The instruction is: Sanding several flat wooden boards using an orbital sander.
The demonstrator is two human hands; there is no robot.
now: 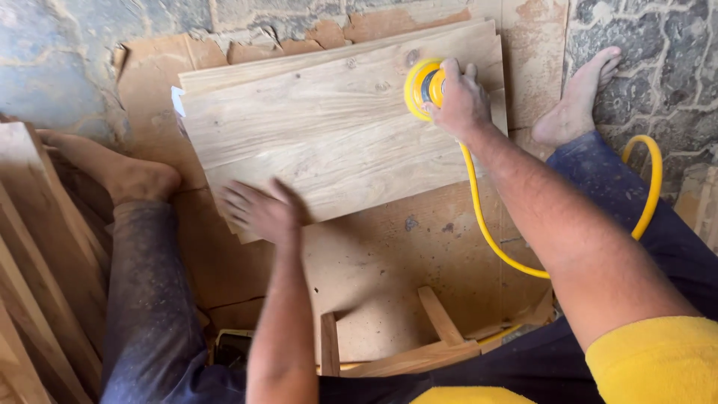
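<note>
The right hand (pixel 460 101) grips a round yellow sander (pixel 423 84) pressed on the far corner of the top wooden board (pixel 329 142). The left hand (pixel 258 212) lies flat and open on the board's near edge. The boards sit on a sheet of plywood (pixel 396 247) on the floor

Wooden boards (pixel 329 135) on plywood sheet (pixel 404 254)
</note>
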